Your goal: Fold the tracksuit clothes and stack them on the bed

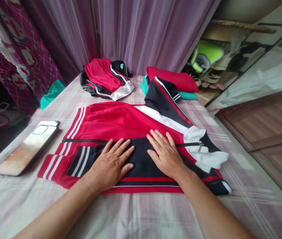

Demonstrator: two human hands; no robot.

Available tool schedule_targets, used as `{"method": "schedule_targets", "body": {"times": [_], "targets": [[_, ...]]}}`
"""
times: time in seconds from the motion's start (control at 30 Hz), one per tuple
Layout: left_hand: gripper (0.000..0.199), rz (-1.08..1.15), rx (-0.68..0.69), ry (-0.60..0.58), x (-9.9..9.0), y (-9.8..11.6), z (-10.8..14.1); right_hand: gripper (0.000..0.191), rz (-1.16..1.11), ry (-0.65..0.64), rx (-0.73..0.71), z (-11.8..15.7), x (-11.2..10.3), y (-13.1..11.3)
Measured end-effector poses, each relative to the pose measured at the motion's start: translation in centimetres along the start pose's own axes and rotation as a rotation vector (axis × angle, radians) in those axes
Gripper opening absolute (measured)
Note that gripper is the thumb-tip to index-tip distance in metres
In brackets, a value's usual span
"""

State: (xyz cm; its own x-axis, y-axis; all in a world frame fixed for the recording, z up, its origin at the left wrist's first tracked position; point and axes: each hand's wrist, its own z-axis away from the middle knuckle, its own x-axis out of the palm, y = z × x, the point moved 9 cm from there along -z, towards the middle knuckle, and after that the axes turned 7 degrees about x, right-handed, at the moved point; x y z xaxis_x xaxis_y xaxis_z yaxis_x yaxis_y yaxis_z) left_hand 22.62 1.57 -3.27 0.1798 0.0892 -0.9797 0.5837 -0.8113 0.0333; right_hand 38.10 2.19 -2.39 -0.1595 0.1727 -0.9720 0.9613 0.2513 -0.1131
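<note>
Pale checked bedding covers the bed (141, 212) under me, with a mauve curtain (136, 30) hanging across the top of the frame. At the centre lies a red, black and white jacket (121, 122), spread flat with its zip running across and the near half laid over so the black panel faces up. Both my hands are released and gripping nothing: my left hand (111, 164) and my right hand (164, 152) rest palm down, fingers spread, side by side on that black panel, which I judge keeps the cloth flat and smooth. One sleeve (166, 96) lies angled toward the upper right. A phone (28, 147) lies face down at the left edge, apart from the jacket, out of the way. Toward the curtain sit a crumpled jacket (105, 79) and, right of it, a small stack of folded clothes (173, 83). At the upper right an open shelf (230, 53) holds shoes, though I cannot tell them apart clearly.
</note>
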Motion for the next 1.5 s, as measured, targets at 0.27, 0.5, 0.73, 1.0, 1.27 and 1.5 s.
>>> {"method": "schedule_targets", "body": {"times": [0.27,0.5,0.73,1.0,1.27,1.5], "targets": [[0.056,0.021,0.001,0.014,-0.1,-0.1,0.0,0.05,-0.065,-0.114,-0.067,0.3,0.9,-1.8],[0.057,0.039,-0.008,-0.011,0.0,0.0,-0.1,0.047,-0.081,-0.102,-0.057,0.1,0.7,-1.3],[0.055,0.045,-0.018,-0.019,0.0,-0.1,-0.1,0.048,-0.057,-0.094,-0.057,0.2,0.7,-1.6],[0.053,0.044,-0.027,-0.013,-0.3,-0.1,-0.2,0.048,-0.043,-0.081,-0.064,0.2,0.7,-1.8],[0.051,0.044,-0.027,-0.016,-0.3,-0.2,-0.3,0.048,-0.06,-0.09,-0.059,0.2,0.6,-1.8],[0.046,0.03,-0.021,-0.005,-0.5,-0.2,-0.3,0.048,-0.065,-0.082,-0.059,0.2,0.5,-1.8]]}}
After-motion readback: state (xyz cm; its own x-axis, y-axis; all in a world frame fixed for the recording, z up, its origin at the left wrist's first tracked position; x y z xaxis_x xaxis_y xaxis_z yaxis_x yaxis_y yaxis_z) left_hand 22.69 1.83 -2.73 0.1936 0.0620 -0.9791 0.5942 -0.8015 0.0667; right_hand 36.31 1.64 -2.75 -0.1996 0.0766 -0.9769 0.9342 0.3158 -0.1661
